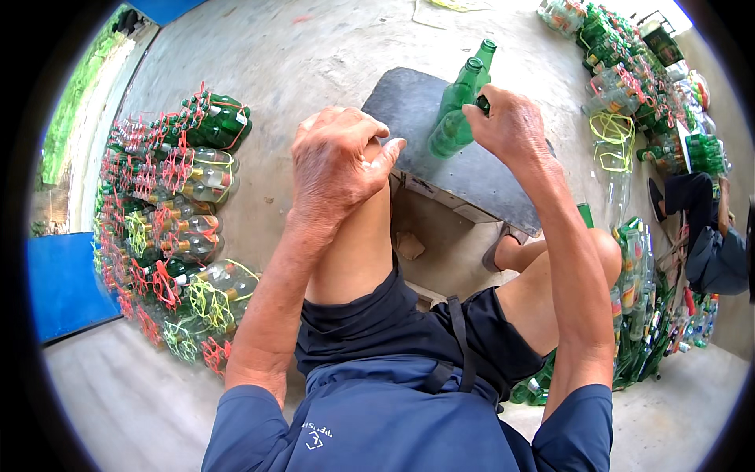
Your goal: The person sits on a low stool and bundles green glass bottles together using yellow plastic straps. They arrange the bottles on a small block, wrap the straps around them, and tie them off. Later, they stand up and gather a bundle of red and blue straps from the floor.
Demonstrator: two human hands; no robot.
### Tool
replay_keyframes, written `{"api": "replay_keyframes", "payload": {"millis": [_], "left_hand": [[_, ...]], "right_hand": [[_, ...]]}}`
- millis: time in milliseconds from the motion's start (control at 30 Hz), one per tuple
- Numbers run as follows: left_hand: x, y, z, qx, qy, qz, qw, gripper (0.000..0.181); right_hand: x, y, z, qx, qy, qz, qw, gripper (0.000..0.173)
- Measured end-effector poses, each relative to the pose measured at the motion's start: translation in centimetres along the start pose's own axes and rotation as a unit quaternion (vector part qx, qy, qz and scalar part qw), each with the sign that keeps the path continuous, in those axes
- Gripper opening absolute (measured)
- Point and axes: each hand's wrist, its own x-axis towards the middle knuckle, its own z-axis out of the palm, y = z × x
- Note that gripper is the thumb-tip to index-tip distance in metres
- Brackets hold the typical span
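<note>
My left hand [336, 156] rests over my left knee, holding nothing. Its thumb stands apart, while some fingertips are hidden. My right hand [510, 121] grips the neck of a green glass bottle [451, 135], the nearest of three on a low table with a worn dark top [407, 94]. Just beyond it stands a second green bottle [457, 94], its mouth open. Farther back is a third green bottle [486, 56], partly covered by the second. The three bottles stand close together near the table's far side.
Bundled bottles [194, 177] tied with red and yellow-green strapping are stacked at the left. More bottle bundles [625, 65] line the right. Loose yellow-green strapping [613, 138] lies there. Another person [711, 248] sits at far right. Loose bottles [634, 295] lie beside my right leg.
</note>
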Motion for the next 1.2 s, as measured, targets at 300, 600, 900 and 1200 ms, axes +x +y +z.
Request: {"api": "replay_keyframes", "payload": {"millis": [300, 600, 900, 1200], "left_hand": [[-0.2, -0.4, -0.2, 0.003, 0.013, 0.006, 1.000, 0.021], [-0.3, -0.4, 0.0, -0.009, 0.014, 0.000, 1.000, 0.021], [-0.1, 0.0, 0.2, -0.007, 0.010, 0.001, 1.000, 0.020], [0.3, 0.5, -0.6, 0.020, -0.020, 0.022, 0.999, 0.015]], "right_hand": [[1.5, -1.4, 1.2, -0.027, -0.038, 0.003, 0.999, 0.034], [2.1, -2.3, 1.6, -0.023, -0.046, 0.009, 0.999, 0.034], [2.5, -2.4, 1.9, -0.024, -0.035, 0.010, 0.999, 0.029], [2.0, -2.4, 2.4, -0.005, -0.025, 0.013, 1.000, 0.027]]}}
